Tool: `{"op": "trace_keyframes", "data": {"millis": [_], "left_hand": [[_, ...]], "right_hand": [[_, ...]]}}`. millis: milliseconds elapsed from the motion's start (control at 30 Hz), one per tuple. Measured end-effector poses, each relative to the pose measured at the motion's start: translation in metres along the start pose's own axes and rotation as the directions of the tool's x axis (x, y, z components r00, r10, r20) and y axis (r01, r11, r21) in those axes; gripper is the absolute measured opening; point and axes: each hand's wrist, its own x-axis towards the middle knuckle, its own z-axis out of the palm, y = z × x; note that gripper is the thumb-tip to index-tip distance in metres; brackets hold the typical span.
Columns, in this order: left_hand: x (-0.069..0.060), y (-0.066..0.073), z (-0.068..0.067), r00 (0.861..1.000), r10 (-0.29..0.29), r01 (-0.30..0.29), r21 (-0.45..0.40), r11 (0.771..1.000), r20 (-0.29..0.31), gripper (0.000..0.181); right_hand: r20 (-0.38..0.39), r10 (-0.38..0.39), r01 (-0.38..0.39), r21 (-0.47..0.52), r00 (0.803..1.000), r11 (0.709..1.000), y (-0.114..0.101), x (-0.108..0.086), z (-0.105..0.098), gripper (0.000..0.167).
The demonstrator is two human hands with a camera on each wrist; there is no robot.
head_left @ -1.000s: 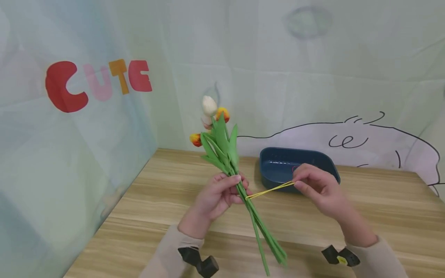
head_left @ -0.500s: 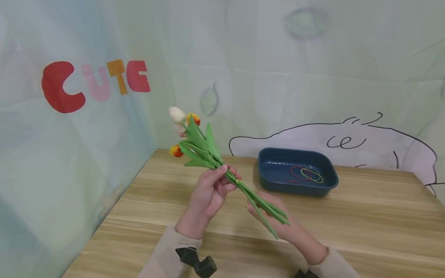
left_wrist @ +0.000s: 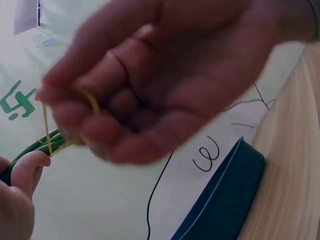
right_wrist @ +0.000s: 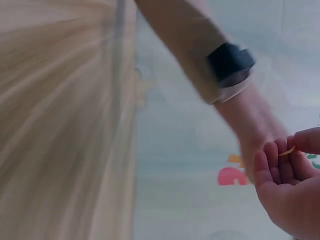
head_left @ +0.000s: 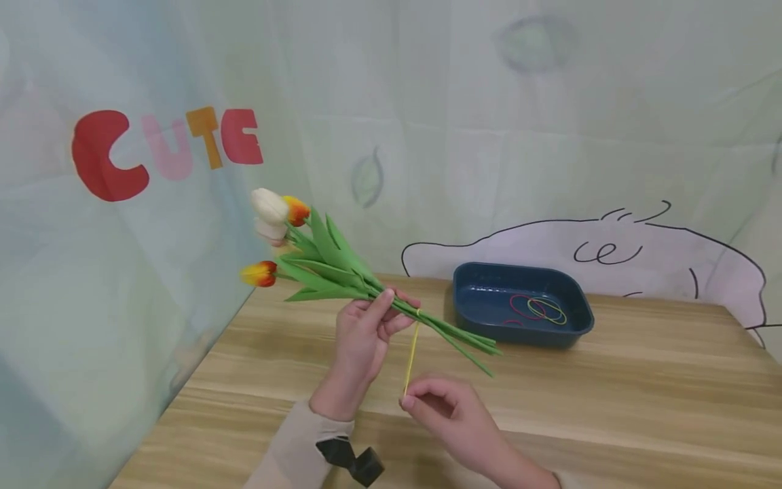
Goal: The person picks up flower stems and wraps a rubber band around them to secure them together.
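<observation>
In the head view, my left hand (head_left: pixel 363 339) grips a bunch of tulips (head_left: pixel 332 261) by the green stems, thumb on top. The white and orange-yellow blooms point to the upper left; the stem ends point right. A yellow rubber band (head_left: pixel 412 356) loops round the stems just right of my left fingers. It is stretched down to my right hand (head_left: pixel 449 421), which pinches its end between thumb and finger. In the left wrist view, the right hand (left_wrist: pixel 150 95) crosses close to the camera. In the right wrist view, the band (right_wrist: pixel 287 151) shows at the right fingertips.
A dark blue bin (head_left: pixel 519 333) stands at the back of the wooden table (head_left: pixel 660 380), right of the tulips. Red and yellow rubber bands (head_left: pixel 546 310) lie in it. A printed cloth (head_left: pixel 440 163) hangs behind.
My right hand has swung from the band's right side, behind the stems, to below them, drawing the band downward. The left hand has tilted the tulips further left, nearer level.
</observation>
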Motion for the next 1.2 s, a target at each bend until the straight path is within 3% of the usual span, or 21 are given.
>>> {"op": "trace_keyframes", "data": {"millis": [100, 200, 300, 400, 467, 600, 700, 800, 967, 1100, 1200], "left_hand": [[0.001, -0.005, -0.002, 0.997, 0.075, -0.076, 0.108, 0.991, 0.005, 0.018], [0.001, -0.005, -0.002, 0.994, 0.108, -0.108, 0.188, 0.976, 0.010, 0.015], [-0.001, -0.003, -0.002, 0.996, 0.081, -0.089, 0.247, 0.965, 0.044, 0.018], [-0.004, 0.001, 0.000, 0.991, -0.008, -0.033, 0.304, 0.952, 0.133, 0.024], [-0.007, 0.004, 0.003, 0.973, -0.085, 0.012, 0.322, 0.947, 0.214, 0.028], [-0.011, 0.007, 0.007, 0.915, -0.204, 0.113, 0.266, 0.957, 0.347, 0.023], [-0.011, 0.007, 0.007, 0.883, -0.237, 0.160, 0.215, 0.963, 0.405, 0.017], [-0.010, 0.007, 0.005, 0.867, -0.246, 0.179, 0.191, 0.965, 0.433, 0.019], [-0.009, 0.005, 0.004, 0.865, -0.249, 0.191, 0.173, 0.966, 0.435, 0.022], [-0.010, 0.005, 0.005, 0.867, -0.232, 0.201, 0.116, 0.973, 0.441, 0.023], [-0.011, 0.007, 0.006, 0.893, -0.200, 0.199, 0.044, 0.979, 0.404, 0.024]], "right_hand": [[-0.026, -0.050, 0.049, -0.011, 0.998, 0.999, -0.016, -0.006, -0.006, 0.008], [-0.059, -0.120, 0.118, -0.035, 0.991, 0.992, -0.032, -0.008, -0.023, 0.010], [-0.092, -0.217, 0.217, -0.006, 0.972, 0.976, -0.043, -0.006, -0.049, 0.016], [-0.112, -0.284, 0.291, 0.052, 0.952, 0.955, -0.049, -0.002, -0.077, 0.025], [-0.111, -0.318, 0.328, 0.098, 0.942, 0.939, -0.049, 0.000, -0.093, 0.032], [-0.095, -0.378, 0.389, 0.177, 0.921, 0.904, -0.041, 0.007, -0.116, 0.035], [-0.078, -0.401, 0.409, 0.195, 0.913, 0.892, -0.029, 0.013, -0.125, 0.032], [-0.077, -0.383, 0.391, 0.148, 0.921, 0.909, -0.016, 0.018, -0.127, 0.029], [-0.091, -0.338, 0.344, 0.059, 0.937, 0.937, 0.002, 0.024, -0.124, 0.030], [-0.067, -0.321, 0.321, -0.010, 0.945, 0.947, 0.012, 0.025, -0.114, 0.021], [-0.049, -0.267, 0.266, -0.029, 0.963, 0.964, 0.020, 0.025, -0.099, 0.009]]}}
